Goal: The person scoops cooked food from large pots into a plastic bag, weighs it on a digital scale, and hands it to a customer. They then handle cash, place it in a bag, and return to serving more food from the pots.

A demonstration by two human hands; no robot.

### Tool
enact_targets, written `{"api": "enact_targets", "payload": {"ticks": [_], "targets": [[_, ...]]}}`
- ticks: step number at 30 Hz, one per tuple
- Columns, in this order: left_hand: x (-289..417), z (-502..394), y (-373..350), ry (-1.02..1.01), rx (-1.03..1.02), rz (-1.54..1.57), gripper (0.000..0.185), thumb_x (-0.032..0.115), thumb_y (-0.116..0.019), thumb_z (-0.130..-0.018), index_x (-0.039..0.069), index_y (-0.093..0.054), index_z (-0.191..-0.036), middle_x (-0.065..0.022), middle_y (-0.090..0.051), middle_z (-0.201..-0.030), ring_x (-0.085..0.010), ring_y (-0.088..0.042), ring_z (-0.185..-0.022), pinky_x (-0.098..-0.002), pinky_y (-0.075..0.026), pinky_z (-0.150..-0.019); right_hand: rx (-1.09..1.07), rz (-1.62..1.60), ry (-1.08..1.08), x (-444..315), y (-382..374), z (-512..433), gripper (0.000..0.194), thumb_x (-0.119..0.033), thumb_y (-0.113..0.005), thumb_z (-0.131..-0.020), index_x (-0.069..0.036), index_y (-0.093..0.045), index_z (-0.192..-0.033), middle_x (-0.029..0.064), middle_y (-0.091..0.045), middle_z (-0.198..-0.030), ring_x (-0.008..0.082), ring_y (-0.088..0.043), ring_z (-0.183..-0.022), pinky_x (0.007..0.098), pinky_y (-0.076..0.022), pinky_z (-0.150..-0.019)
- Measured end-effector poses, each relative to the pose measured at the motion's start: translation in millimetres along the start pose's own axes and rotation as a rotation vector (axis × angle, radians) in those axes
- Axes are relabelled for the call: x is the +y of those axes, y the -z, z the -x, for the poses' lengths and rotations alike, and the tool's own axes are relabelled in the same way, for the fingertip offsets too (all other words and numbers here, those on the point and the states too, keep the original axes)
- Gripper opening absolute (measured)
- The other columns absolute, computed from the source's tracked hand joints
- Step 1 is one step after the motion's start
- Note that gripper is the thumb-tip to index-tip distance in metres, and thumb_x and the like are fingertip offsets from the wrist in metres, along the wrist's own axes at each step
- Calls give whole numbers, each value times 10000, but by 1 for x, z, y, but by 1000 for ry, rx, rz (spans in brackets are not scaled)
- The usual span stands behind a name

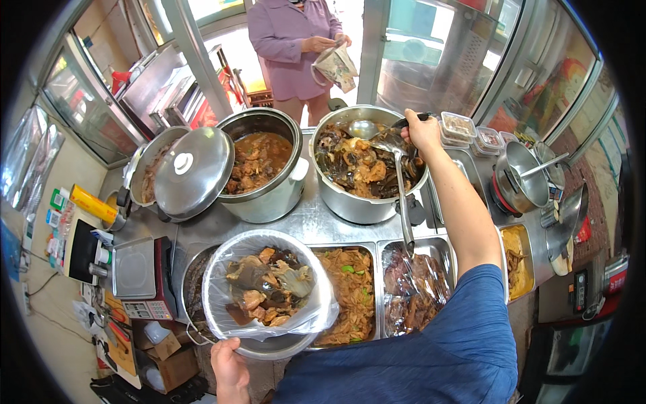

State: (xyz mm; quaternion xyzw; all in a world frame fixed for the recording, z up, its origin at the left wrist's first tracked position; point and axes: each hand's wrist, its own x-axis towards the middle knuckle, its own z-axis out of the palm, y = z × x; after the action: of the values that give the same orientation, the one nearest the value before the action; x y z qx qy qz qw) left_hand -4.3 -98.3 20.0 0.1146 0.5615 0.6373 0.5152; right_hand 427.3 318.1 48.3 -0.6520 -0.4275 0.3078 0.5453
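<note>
My left hand grips the near rim of a round bowl lined with a clear plastic bag; stewed meat and vegetable pieces lie in the bag. At the far side of the counter my right hand is closed around the dark handle of a metal utensil, whose working end is in the stew in a large metal pot. A metal ladle rests at the pot's back, and a long-handled metal spoon leans over its near rim.
Left of the pot stands a deep cooker of stew, with a metal lid beside it. Food trays line the near counter. A weighing scale is at left, a metal pan at right. A person holding a bag stands beyond the counter.
</note>
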Motion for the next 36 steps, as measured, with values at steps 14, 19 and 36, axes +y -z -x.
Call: {"api": "enact_targets", "payload": {"ticks": [14,19,36], "targets": [[-7,-9,-16,67,-2,-32,162,41,-549,-829,-57,-640,-921,-126,-679,-913,-206,-652,-787,-314,-520,-702,14,-218,-266,24,8,-12,337,-207,-625,-843,111,-566,-936,153,-656,-724,163,-634,-569,249,-500,-468],[-6,-15,-20,86,-67,-130,183,51,-543,-835,-56,-638,-948,-127,-678,-983,-232,-666,-841,-340,-536,-750,-11,-318,-166,16,27,4,291,-168,-624,-863,68,-610,-1033,103,-658,-762,127,-618,-586,238,-509,-527],[-11,-20,-36,106,-143,-157,261,68,-532,-851,-93,-608,-1042,-167,-680,-984,-256,-682,-848,-368,-562,-760,27,64,101,-7,3,9,326,-273,-639,-887,52,-666,-889,54,-636,-636,134,-586,-502,289,-476,-491]]}}
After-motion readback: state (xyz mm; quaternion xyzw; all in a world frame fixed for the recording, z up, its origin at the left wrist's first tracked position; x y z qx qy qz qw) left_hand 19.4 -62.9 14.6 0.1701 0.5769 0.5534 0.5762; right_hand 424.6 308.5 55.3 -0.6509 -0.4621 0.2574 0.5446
